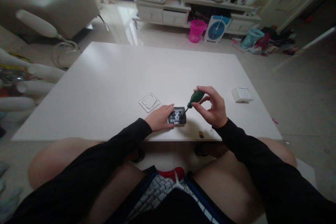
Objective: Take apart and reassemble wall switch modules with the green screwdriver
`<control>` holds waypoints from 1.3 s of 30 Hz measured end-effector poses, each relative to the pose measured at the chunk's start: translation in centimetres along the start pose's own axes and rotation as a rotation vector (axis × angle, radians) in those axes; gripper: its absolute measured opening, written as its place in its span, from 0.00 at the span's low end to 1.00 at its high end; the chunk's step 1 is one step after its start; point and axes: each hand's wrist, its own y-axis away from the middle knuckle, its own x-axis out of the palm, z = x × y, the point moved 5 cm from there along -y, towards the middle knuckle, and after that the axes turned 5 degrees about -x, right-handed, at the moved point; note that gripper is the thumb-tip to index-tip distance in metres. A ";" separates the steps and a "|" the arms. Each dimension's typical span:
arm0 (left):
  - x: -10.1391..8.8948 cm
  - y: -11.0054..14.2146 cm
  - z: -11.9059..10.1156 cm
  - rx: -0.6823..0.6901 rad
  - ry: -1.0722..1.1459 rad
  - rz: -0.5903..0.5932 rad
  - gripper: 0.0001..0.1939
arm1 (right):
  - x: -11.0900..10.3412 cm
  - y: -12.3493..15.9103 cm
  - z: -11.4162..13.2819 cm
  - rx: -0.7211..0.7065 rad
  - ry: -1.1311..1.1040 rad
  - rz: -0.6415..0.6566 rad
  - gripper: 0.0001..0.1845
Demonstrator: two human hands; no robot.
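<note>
A dark wall socket module [179, 116] with its inner parts showing lies near the front edge of the white table [118, 77]. My left hand [160, 117] grips it from the left, thumb and fingers around its side. In my right hand [213, 106] is a green-handled screwdriver [196, 98], pinched by the fingers and slanted down to the left. Its tip reaches the module's right part; the exact contact point is too small to tell. A white faceplate [149, 102] rests flat just left of the module.
A white box-shaped socket [242, 95] stands at the table's right. Small brownish pieces [201, 134] lie by the front edge. Beyond the table are a pink basket [197, 30], a blue fan [217, 28] and a low white cabinet [152, 13].
</note>
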 end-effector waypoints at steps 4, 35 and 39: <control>0.0 0.0 0.1 0.001 0.000 -0.002 0.31 | -0.3 -0.2 0.2 -0.047 0.067 -0.067 0.27; 0.1 -0.1 0.1 0.006 0.005 -0.006 0.31 | -0.5 0.2 -0.2 0.025 0.099 -0.082 0.27; 0.0 -0.1 0.1 -0.004 0.007 0.001 0.32 | -0.4 0.3 -0.2 0.013 0.089 -0.127 0.28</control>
